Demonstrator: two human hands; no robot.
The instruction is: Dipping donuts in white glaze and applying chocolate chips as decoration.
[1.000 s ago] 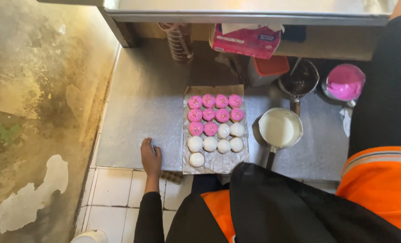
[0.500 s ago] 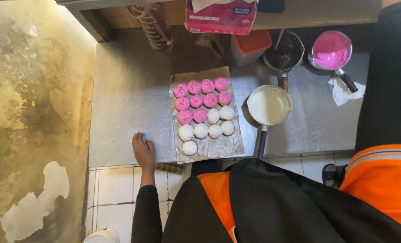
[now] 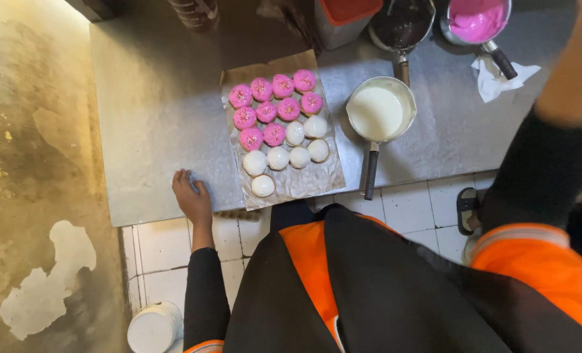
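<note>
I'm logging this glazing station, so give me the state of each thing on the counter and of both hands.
Pink-glazed rounds: nine, iced and sprinkled, on the foil.
White rounds: seven, plain white, on the foil's near half.
Foil sheet: flat, crinkled.
White-glaze saucepan: nearly full, handle toward the person.
Pink-glaze pan: holds pink glaze.
Dark pan: contents unclear.
Tissue: crumpled.
Left hand: empty, resting on the counter edge.
Right hand: out of view.
</note>
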